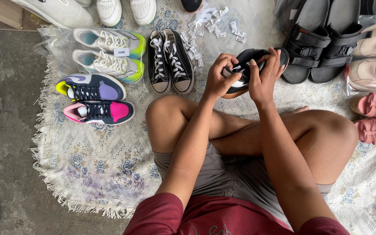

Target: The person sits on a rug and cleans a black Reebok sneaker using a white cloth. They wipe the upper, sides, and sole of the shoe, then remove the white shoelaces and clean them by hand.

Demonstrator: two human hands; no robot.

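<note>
Head view, hands: left hand (216, 78) and right hand (264, 78) are both closed around a black low-top sneaker with white trim (246, 65), held up above the crossed knees, fingers at its lace area.
Shoe position: off the rug, in the air between the knees and the black strap sandals (312, 48).
Risk: the grip looks to be fingertips only, so a tug on the laces could tip the shoe out and drop it onto the small white paper tags (216, 24) scattered on the pale floral fringed rug (101, 161).
Surroundings: black canvas lace-up sneakers (170, 61) lie just left of the hands; beyond them a purple-and-yellow high-top (91, 87), a pink-and-black high-top (100, 112) and bagged white-green runners (109, 52).
Right side: pink sandals (375, 117) and pale pink trainers (373, 61).
Obstruction: shoes crowd every side, leaving little free rug near the knees.
</note>
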